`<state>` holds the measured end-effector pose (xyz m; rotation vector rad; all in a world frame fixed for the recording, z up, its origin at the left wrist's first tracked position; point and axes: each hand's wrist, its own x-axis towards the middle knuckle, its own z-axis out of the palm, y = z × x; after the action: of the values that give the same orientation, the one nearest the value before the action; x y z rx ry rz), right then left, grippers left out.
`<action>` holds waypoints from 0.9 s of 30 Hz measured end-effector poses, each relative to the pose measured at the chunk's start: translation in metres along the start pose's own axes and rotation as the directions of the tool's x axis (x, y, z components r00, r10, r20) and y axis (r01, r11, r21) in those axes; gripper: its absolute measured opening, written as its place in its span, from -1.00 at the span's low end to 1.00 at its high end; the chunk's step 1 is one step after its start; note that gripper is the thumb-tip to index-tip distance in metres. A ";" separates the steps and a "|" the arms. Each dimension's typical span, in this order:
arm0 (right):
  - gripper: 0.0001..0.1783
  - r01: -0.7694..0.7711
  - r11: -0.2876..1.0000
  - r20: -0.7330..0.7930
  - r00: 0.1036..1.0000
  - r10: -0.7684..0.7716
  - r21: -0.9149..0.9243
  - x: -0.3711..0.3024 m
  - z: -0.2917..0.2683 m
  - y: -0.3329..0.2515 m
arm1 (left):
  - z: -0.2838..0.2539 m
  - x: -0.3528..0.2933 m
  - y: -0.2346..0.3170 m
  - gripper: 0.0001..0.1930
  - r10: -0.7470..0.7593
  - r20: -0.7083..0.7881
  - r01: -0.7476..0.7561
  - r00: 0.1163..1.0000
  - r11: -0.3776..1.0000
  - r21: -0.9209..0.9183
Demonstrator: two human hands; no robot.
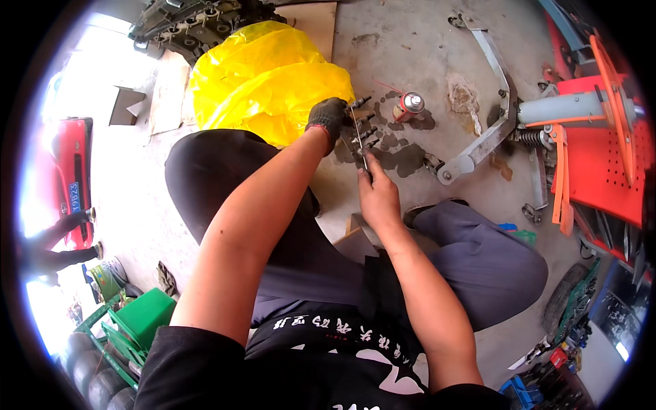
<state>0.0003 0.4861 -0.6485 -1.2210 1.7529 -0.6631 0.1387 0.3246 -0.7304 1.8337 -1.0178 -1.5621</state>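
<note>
My left hand [328,116], in a dark knitted glove, is closed on the far end of a dark metal rail [357,142] with several injector-like nozzles sticking out to the right. In my bare right hand [378,195] is a screwdriver-like tool [358,130] with a thin, shiny shaft. The shaft lies along the rail and points away from me toward the gloved fingers. Whether its tip touches the rail I cannot tell. A spray can [411,105] with a thin red straw stands upright on the floor to the right of the rail.
Yellow plastic sheeting [266,82] lies beyond my left hand, with an engine block [198,27] behind it. Dark wet patches [403,158] stain the concrete. A grey-legged, orange-red wheeled lift [506,130] stands at right. Green bins [140,321] are at lower left; a red car [72,184] is farther left.
</note>
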 end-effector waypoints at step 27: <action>-0.48 -0.106 0.965 0.022 0.993 0.114 -0.238 -0.041 0.019 -0.033 | -0.010 -0.005 -0.006 -0.48 0.328 0.256 -0.370 0.909 0.357 0.858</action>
<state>0.0376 0.5128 -0.6163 -1.2747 1.8949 -0.3716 0.1497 0.3311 -0.7299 1.9283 -2.4341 -0.7535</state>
